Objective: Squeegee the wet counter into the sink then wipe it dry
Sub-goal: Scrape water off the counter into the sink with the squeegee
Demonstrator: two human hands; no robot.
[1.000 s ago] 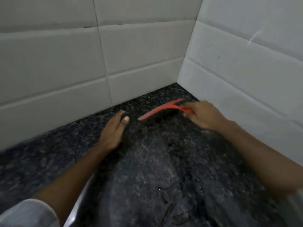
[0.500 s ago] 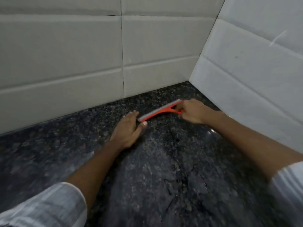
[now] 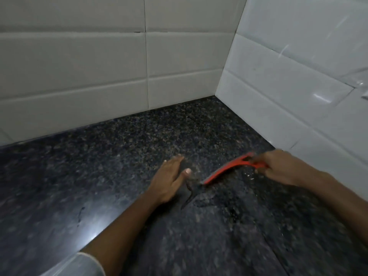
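The dark speckled granite counter (image 3: pixel 123 156) fills the lower view, with a wet sheen and a thin line of water (image 3: pixel 189 193) near the middle. My right hand (image 3: pixel 282 168) grips the handle of an orange squeegee (image 3: pixel 225 171), whose blade rests on the counter close to the right wall. My left hand (image 3: pixel 169 178) lies flat on the stone, fingers together, just left of the blade's tip and apart from it. No sink shows in this view.
White tiled walls meet in a corner: the back wall (image 3: pixel 99 76) and the right wall (image 3: pixel 298 80). A light reflection (image 3: pixel 95 226) gleams on the counter at lower left. A pale sleeve (image 3: pixel 79 265) covers my left upper arm.
The squeegee has been drawn back from the corner toward me along the right wall. My left hand has slid back with it. The camera has tilted, showing more bare counter behind.
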